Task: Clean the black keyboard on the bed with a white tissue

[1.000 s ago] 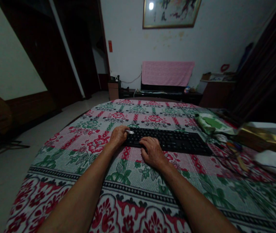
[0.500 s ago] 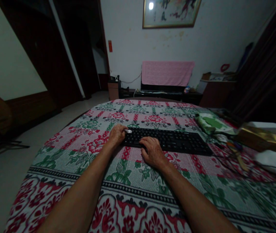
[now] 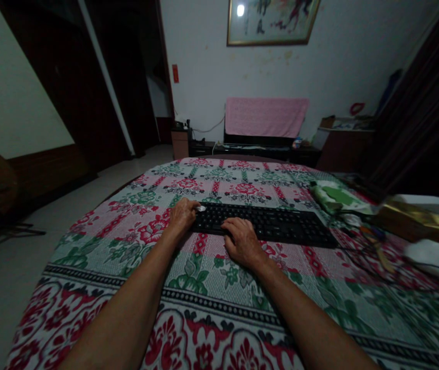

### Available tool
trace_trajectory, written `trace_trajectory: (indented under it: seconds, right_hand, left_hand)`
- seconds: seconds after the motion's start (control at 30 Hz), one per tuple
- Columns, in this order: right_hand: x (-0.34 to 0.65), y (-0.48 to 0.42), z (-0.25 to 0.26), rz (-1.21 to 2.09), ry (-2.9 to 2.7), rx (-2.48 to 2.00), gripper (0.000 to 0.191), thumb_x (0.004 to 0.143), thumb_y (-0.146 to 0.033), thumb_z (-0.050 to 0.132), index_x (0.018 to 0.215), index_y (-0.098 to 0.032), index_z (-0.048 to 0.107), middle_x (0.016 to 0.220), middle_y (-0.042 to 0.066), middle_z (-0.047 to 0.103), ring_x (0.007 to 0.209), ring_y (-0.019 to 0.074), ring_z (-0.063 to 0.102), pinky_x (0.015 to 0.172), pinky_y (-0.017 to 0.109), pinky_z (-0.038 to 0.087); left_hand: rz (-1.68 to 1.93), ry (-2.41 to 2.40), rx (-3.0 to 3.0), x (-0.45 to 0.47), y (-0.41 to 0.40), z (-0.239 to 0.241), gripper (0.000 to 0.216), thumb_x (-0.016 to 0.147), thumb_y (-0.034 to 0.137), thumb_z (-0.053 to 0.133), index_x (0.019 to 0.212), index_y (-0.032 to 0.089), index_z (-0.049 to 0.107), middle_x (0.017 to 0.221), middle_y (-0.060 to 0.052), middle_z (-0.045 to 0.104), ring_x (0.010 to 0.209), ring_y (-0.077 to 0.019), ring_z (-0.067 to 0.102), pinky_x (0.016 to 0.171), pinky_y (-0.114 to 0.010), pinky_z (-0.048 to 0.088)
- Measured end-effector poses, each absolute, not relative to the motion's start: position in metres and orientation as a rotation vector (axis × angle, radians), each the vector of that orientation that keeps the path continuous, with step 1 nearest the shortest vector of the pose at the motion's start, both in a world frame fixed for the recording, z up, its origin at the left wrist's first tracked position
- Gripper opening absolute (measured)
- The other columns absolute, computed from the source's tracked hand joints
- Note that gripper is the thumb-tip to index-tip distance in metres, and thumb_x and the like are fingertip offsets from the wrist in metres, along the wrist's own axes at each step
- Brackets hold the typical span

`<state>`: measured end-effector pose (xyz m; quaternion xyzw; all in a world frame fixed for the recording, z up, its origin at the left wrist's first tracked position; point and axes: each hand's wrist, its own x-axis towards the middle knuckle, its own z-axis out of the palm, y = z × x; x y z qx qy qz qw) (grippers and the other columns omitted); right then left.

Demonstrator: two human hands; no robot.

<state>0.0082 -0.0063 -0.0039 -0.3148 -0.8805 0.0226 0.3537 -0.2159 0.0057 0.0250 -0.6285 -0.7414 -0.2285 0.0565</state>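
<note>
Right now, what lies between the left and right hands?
Head view: part of the black keyboard, plus the small white object in the left hand.

Over the last second my left fingers (image 3: 194, 204) have slid leftward along the far edge of the keyboard (image 3: 277, 224), drawing the small white piece (image 3: 201, 208) pinched in their tips along with them, so it now sits nearer the left end than it did. A bit less of it pokes out beyond my fingertips. More keys lie bare just to their right, and the gap between them and my right fingers (image 3: 238, 223) has widened. Behind them, my left wrist has shifted left too.
</note>
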Motion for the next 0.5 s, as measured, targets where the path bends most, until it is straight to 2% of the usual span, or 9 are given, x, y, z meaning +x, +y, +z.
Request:
trace_trajectory:
  seconds: [0.5]
  right_hand:
    - [0.008,-0.018,0.003,-0.038,-2.293,-0.889,0.037,0.079,-0.014,0.049,0.116,-0.015,0.056,0.122,0.013,0.055,0.114,0.0249,0.047,0.096,0.042,0.035]
  left_hand:
    - [-0.684,-2.253,-1.904,-0.21,0.004,0.023,0.034,0.084,0.017,0.044,0.103,0.027,0.071,0.089,-0.005,0.06,0.09,-0.0178,0.056,0.083,-0.025,0.044]
